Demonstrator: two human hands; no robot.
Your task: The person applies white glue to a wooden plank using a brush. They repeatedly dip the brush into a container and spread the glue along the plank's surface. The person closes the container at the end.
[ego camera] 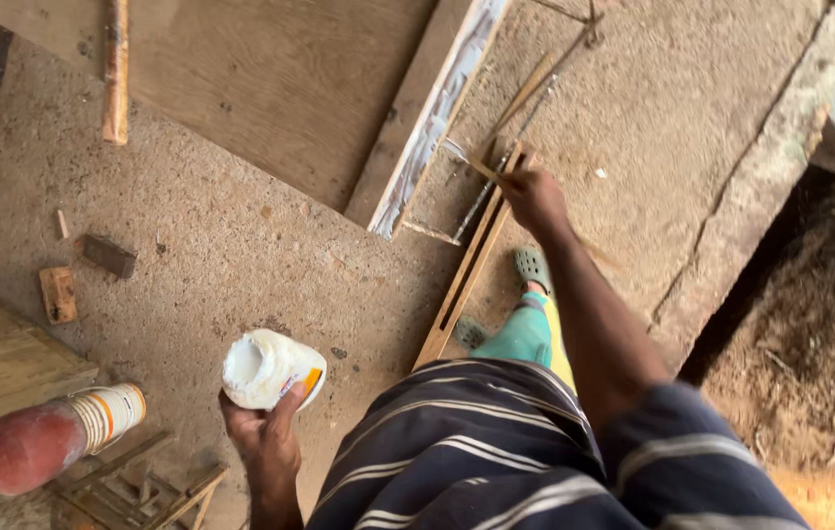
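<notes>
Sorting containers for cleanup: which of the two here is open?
The white tub in the left hand, its mouth uncovered; the red-and-white bottle lying at lower left shows no opening.

A single head-worn camera looks steeply down from standing height along the wearer's striped shirt (496, 451) to the sawdust-covered floor (241, 255). The far arm reaches to mid-frame; the near hand sits low and close. Boards lie toward the top edge. No second view exists.
</notes>
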